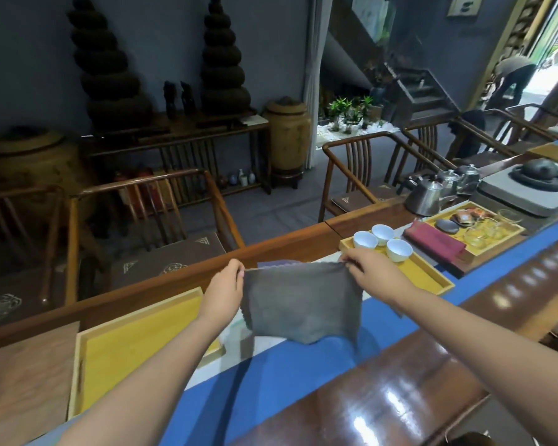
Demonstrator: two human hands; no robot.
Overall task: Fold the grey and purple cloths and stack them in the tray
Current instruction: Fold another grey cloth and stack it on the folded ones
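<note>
Above blue runner (271, 375) | grey cloth (300, 300) held up flat, hanging, lower edge near runner | L hand (223, 284) pinched on top-left corner | R hand (368, 268) pinched on top-right corner | purple cloth (273, 264) partly seen behind grey | tray (78, 365) at left, nothing in it | 3 white cups (382, 241) in 2nd tray, right.

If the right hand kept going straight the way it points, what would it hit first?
Probably the purple cloth just beyond the grey cloth that the right hand pinches, then the table's wooden edge; depth is hard to judge.
</note>
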